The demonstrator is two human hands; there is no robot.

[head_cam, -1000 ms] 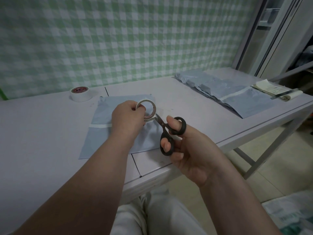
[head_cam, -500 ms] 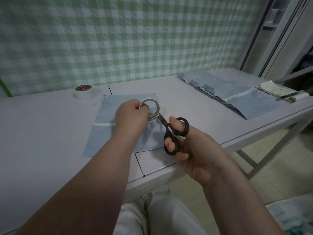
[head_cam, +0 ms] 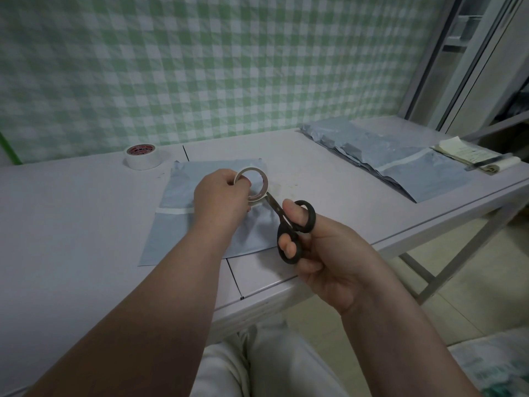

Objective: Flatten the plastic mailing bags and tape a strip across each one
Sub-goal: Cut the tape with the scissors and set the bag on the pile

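- Head view, the grips: your left hand [head_cam: 220, 200] is pinched shut around a nearly used-up tape roll [head_cam: 253, 183], held just above the flat mailing bag [head_cam: 174, 224] in front of you. Your right hand [head_cam: 323, 253] is closed through the handles of the black scissors [head_cam: 289, 224], whose blades are right at the roll's lower edge.
- What I'd watch: the blade tips sit very close to your left fingers [head_cam: 243, 183], so a rushed snip could nick them. Tilt the blades down and you could cut the bag instead of the tape. If the cut end goes slack it could curl back and stick to itself.
- A white tape strip [head_cam: 174, 210] shows on the bag left of your hand. I can't tell how far it runs, since your hand hides the rest.
- Surface: a pale grey table [head_cam: 71, 239] with seams between its panels, a fuller spare tape roll [head_cam: 142, 157] at the back left, and a pile of bags [head_cam: 395, 159] at the right, the top one already striped.
- Room: green checked wall [head_cam: 200, 67] behind and a pale tiled floor to the right.
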